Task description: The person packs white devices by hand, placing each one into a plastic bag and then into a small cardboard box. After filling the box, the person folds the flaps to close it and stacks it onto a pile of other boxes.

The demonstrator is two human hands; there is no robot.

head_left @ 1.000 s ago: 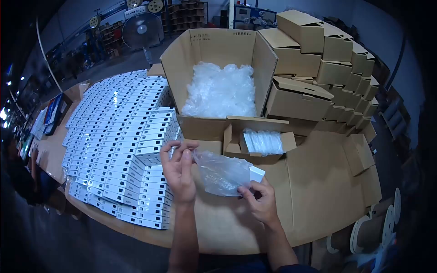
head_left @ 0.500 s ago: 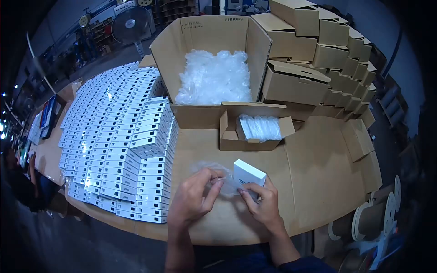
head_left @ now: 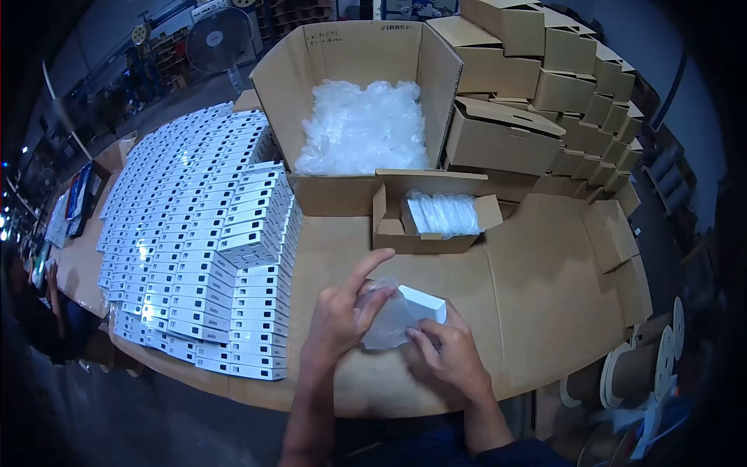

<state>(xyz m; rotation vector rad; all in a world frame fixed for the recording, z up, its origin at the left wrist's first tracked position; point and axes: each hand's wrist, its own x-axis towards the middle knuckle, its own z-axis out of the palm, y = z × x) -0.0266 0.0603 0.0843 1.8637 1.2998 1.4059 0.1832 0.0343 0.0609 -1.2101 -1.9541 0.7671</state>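
Note:
A small white box point(head_left: 425, 302) stands partly behind a clear plastic bag point(head_left: 386, 330), low in the middle of the head view. My right hand point(head_left: 454, 349) grips the box and the bag's edge between thumb and fingers. At the bag's left side is my left hand point(head_left: 336, 322), its index finger stretched up and its thumb against the plastic; the other fingers are curled. Beyond my hands sits an open small carton point(head_left: 426, 244) holding a row of bagged items point(head_left: 443, 215).
Stacked white devices point(head_left: 187, 226) cover the left of the table. Behind stands a large carton point(head_left: 276, 101) of clear plastic bags point(head_left: 364, 128). Brown boxes point(head_left: 506, 144) are piled at the back right. Spools point(head_left: 654, 373) stand lower right. Another person point(head_left: 47, 303) is at the far left.
The bag has been drawn in close to the white box and now covers part of it. My left hand has moved, and its index finger has lifted. The view has tilted down slightly.

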